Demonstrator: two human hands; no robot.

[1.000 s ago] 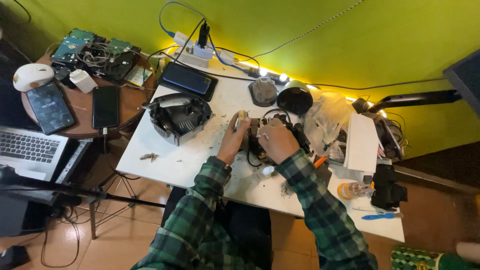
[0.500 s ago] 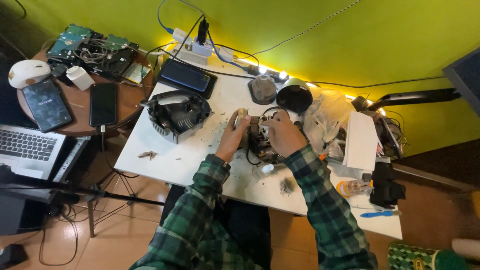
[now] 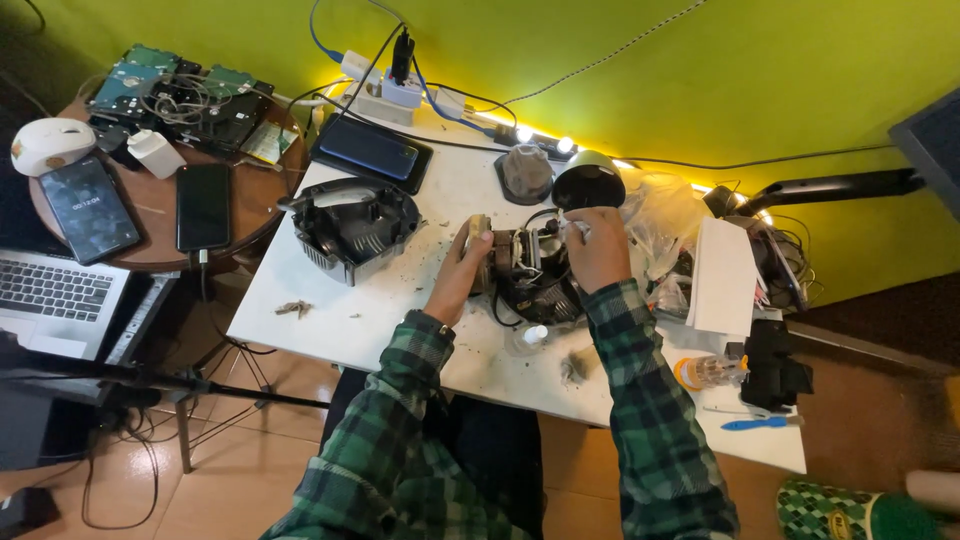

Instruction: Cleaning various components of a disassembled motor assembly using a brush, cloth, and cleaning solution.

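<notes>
At the centre of the frame, on the white table, we see the left hand with fingers curled around the near end of a small motor assembly. The right hand pinches something small above its far side; what it is we cannot tell. A black plastic housing sits just to the left.

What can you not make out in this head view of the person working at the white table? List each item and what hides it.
- Right hand: what its fingertips pinch is too small to tell.
- Motor assembly: its middle is covered by both hands; the left hand hides its left side.
- Monitor: cut off by the right edge.
- Laptop: cut off by the left edge.
- Small debris on the table: too small to identify.
</notes>
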